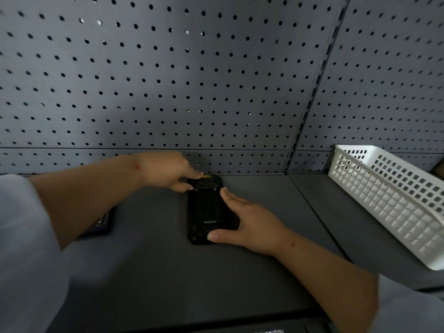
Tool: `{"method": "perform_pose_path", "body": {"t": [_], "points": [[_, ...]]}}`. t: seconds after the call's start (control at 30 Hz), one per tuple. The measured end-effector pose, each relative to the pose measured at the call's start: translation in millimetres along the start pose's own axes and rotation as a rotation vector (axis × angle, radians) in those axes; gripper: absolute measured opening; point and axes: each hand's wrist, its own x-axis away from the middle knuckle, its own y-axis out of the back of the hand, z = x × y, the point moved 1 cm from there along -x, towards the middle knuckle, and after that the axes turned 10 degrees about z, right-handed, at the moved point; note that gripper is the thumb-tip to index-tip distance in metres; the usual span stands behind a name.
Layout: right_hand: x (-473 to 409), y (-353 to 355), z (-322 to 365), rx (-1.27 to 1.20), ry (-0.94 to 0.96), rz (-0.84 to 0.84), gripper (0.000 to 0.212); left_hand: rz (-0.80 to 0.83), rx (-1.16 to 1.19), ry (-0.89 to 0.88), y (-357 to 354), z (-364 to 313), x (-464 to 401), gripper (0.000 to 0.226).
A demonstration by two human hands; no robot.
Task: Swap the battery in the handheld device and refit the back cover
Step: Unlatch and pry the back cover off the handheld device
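Black handheld device [206, 210] lies face down on the dark grey bench [168, 272], long axis running away from the camera, top end close to the pegboard wall [168, 80]. Back cover [207, 207] is on the device, "urovo" logo readable near the lower part.

Left hand [165, 170] is at the top end: fingers [195, 175] stretched forward and held close together, tips pressing on the top left corner next to the scanner window (yellow label just visible there). Not gripping anything.

Right hand [249, 222] spans the right side: thumb [216, 236] lying flat across the bottom end, the other fingers spread along the right edge, index tip up near the top right corner. It presses down and against the side rather than lifting; device sits flat on the bench.

Second dark flat item [101, 224] rests on the bench at left, mostly hidden under the left forearm, well apart from the device (can't tell what it is). White plastic basket [389, 203] sits at the far right on the adjoining bench panel, tilted, apart from both hands. Light grey sleeves on both arms.
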Motion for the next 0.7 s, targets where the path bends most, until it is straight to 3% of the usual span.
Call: {"method": "perform_pose_path", "body": {"t": [0.37, 0.53, 0.7], "points": [[0.4, -1.7, 0.4, 0.008, 0.003, -0.003, 0.101, -0.026, -0.052, -0.003, -4.1, -0.6, -0.3, 0.040], [-0.8, -1.1, 1.3, 0.014, 0.000, -0.005, 0.101, -0.119, -0.028, 0.024, -2.3, -2.6, -4.8, 0.029], [-1.5, -0.7, -0.7, -0.011, 0.001, -0.008, 0.101, -0.007, -0.045, 0.004, 4.7, -5.9, 1.5, 0.039]]}}
